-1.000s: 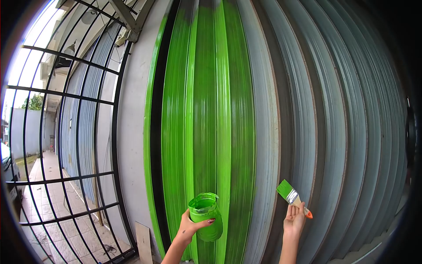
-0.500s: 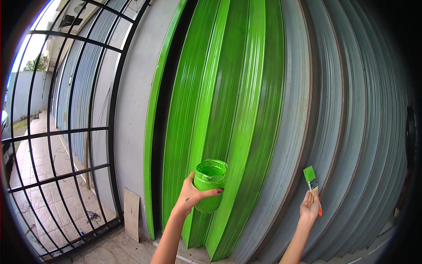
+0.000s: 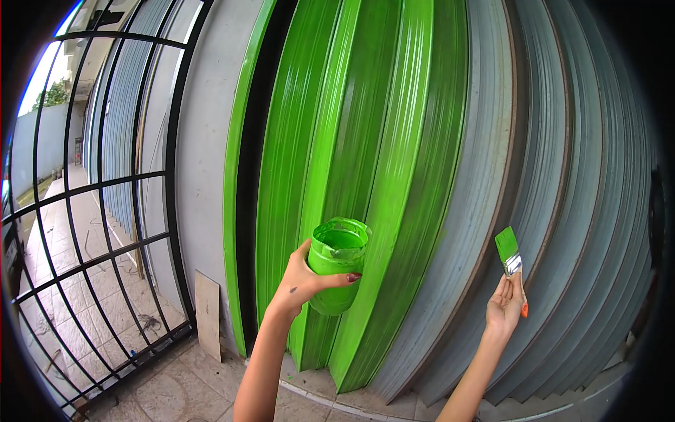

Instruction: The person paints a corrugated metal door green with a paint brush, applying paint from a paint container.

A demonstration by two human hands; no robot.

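Observation:
My left hand [image 3: 302, 281] is wrapped round a paint-smeared plastic container [image 3: 337, 271] with green paint [image 3: 342, 238] inside. It is upright, in front of the green part of a folded metal shutter [image 3: 358, 141]. On the right, my right hand [image 3: 506, 304] holds a paintbrush [image 3: 514, 265] by its handle, bristles up and coated in green. Behind the brush the shutter's unpainted grey folds [image 3: 485, 141] show rust-brown edges. The brush is apart from both the shutter and the container. Some painted panels have darker, streaky patches.
A black barred gate [image 3: 169, 176] stands at the left, beside a grey wall [image 3: 207, 141]. A thin board [image 3: 208, 316] leans against the wall's foot. Tiled floor [image 3: 169, 383] runs below, with a few green drips near the shutter's base.
Both hands appear higher in view, with the container and the brush still in them. The brush has also shifted slightly right. The view has tilted down, showing more floor.

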